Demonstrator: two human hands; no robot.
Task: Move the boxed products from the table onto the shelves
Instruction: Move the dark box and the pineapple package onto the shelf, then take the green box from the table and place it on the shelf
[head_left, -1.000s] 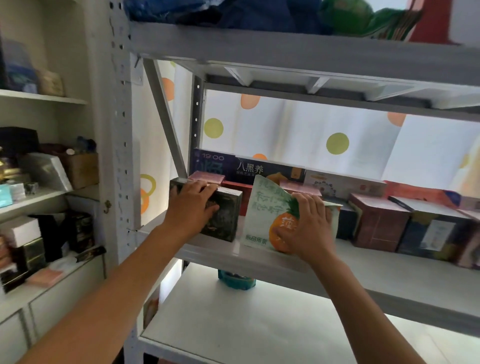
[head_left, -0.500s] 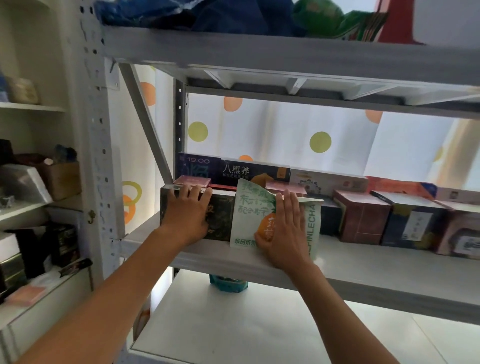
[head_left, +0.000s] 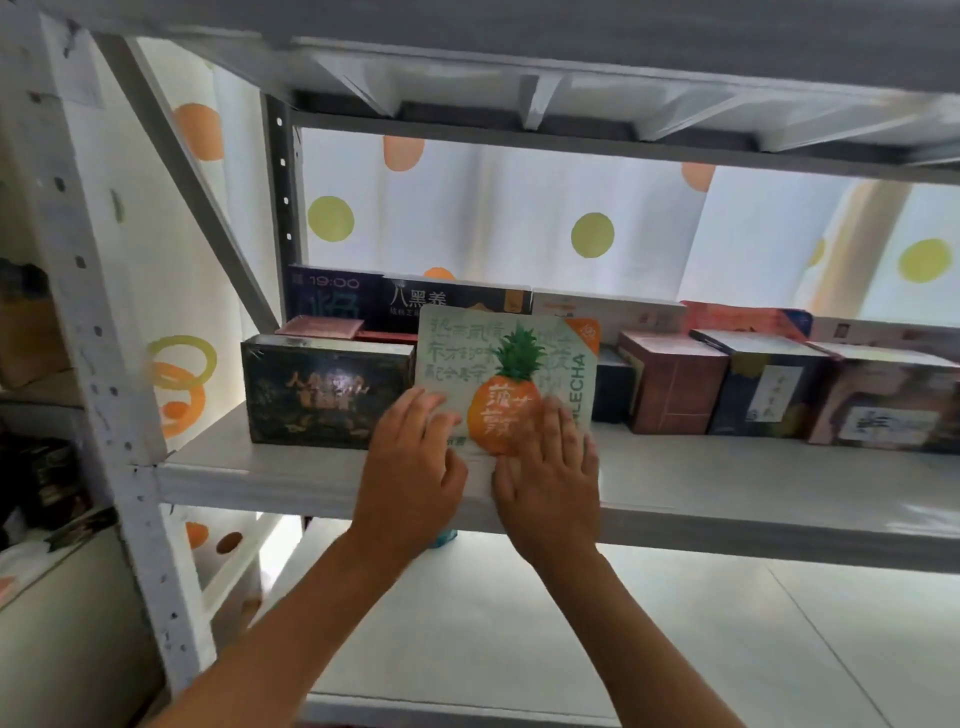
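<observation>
Left hand (head_left: 410, 457) off dark box (head_left: 326, 391) — now both flat-fingered, right hand (head_left: 548, 467) too, pressing upright pineapple box (head_left: 506, 364) on shelf (head_left: 727, 483).

Stockroom or small shop, grey metal shelving (head_left: 727, 499), rows of boxed products (head_left: 675, 389)

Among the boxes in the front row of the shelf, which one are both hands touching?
The pale green pineapple box, between the dark box and the brown-red box. The left hand and right hand press flat on its front; no other box is touched.
</observation>
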